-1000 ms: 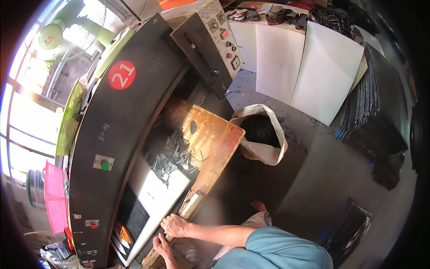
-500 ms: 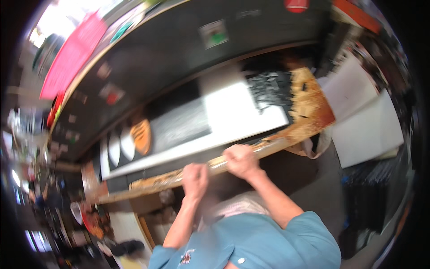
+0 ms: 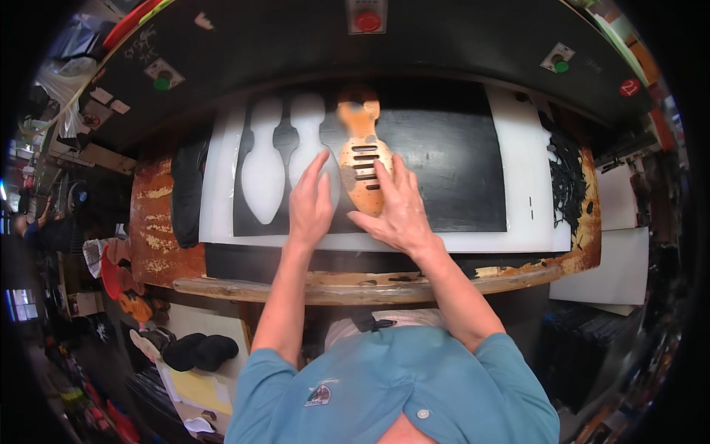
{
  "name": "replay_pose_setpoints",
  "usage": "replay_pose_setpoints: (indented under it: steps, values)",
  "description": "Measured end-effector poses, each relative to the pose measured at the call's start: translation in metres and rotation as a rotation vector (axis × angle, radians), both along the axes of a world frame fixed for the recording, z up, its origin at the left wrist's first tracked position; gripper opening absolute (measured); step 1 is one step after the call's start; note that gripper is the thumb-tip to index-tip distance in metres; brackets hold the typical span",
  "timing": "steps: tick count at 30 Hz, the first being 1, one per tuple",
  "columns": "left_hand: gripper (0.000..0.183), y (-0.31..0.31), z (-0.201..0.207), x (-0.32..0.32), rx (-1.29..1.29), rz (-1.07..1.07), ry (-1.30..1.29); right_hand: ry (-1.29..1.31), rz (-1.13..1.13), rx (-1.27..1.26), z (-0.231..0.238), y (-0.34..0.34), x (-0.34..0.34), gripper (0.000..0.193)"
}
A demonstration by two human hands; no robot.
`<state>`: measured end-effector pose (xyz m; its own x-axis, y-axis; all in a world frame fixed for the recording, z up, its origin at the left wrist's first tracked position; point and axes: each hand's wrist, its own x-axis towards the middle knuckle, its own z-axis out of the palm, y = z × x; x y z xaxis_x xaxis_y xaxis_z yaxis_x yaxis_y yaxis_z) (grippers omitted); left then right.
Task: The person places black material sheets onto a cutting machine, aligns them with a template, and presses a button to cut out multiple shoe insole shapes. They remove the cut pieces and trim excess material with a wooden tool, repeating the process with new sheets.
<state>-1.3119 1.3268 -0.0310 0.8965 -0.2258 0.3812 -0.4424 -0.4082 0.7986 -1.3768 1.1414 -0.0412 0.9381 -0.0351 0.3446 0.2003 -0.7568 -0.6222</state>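
Note:
An orange sole-shaped cutting die (image 3: 361, 194), with several dark slots across it, lies on a black sheet (image 3: 451, 170). My right hand (image 3: 403, 214) rests against the die's right side and lower end, fingers spread, thumb near the tip. Just left of the die, my left hand (image 3: 310, 207) is held with its fingers stretched out, over the lower part of a sole-shaped cutout (image 3: 307, 133). Another such cutout (image 3: 263, 174) sits farther left. White board (image 3: 518, 148) shows beneath the sheet and through both cutouts.
A worn wooden edge (image 3: 370, 292) runs along the bench front. Black scraps (image 3: 566, 177) are heaped at right, and a dark folded sheet (image 3: 191, 192) lies at left. Behind stands a dark panel with a red button (image 3: 367, 21) and green buttons (image 3: 162, 83), (image 3: 562, 66).
Both hands have let go of the bench's wooden front edge and moved forward over the black sheet. My right hand now touches the cutting die. The view has turned and steadied.

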Motion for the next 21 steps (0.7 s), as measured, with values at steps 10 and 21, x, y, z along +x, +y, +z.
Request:
replay_pose_setpoints:
  steps: [10,21]
  values:
    - [0.036,0.001,-0.042,0.049,0.343,-0.011,-0.290,0.191,-0.073,0.319,0.006,-0.011,0.039,0.092]
    - [0.062,-0.058,-0.003,-0.007,-0.162,-0.361,0.449,0.331,0.122,1.235,0.013,-0.054,0.042,0.088]
